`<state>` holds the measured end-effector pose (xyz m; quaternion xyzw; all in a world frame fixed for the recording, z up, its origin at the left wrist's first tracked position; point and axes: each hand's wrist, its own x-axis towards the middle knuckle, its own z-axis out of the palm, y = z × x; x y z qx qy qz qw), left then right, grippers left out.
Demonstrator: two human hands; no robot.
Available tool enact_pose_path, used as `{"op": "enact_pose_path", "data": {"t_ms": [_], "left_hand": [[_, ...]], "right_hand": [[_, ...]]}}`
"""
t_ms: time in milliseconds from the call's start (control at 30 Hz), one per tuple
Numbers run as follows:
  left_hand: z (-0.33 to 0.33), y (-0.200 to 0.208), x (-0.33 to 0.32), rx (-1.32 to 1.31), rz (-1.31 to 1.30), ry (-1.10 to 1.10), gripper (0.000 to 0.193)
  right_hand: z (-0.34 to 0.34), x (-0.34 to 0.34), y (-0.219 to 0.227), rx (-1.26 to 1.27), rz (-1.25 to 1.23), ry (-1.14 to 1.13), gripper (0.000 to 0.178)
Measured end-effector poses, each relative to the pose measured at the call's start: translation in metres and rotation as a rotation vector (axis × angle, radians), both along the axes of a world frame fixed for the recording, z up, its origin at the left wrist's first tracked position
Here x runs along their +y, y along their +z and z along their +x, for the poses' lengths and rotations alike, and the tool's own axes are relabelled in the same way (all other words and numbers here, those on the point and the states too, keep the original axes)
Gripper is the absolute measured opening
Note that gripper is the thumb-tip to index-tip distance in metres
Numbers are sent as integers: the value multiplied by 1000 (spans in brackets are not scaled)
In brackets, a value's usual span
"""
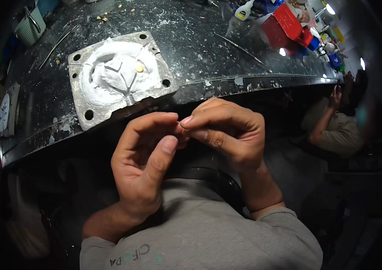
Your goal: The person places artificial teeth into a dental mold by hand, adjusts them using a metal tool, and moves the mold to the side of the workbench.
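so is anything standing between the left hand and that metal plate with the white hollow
Nothing visible does: between the left hand and the metal plate there is only a dark gap, below the plate's near edge. A small yellowish piece sits in the white hollow, beyond that edge.

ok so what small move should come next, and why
Perhaps ease the right hand's pinch open toward the left hand: its thumb and forefinger come together beside the left fingertips, so whatever may be between them can't be made out.
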<state>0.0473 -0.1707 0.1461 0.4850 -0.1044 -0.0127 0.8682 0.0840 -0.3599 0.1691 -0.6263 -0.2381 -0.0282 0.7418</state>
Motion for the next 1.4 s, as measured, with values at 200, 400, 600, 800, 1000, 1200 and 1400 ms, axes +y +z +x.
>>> {"op": "enact_pose_path", "data": {"t_ms": [200,400,600,800,1000,1200,1400], "left_hand": [[-2,9,-12,244,-253,-100,25],[-3,3,-2,268,-201,-72,20],[2,1,0,334,-250,-77,20],[4,-5,7,514,-467,-182,24],[4,-10,7,539,-549,-216,26],[3,-8,4,489,-481,-157,24],[3,-8,1,350,-276,-28,22]], "right_hand": [[-9,3,-27,-212,-189,-291,22],[-5,11,-28,-325,-153,-274,24],[-4,11,-29,-543,-418,-451,17],[-3,-2,-25,-533,-278,-398,16],[-8,10,-19,-405,-288,-411,24],[-2,16,-16,-358,-344,-288,24],[3,13,-17,-491,-412,-309,26]]}}
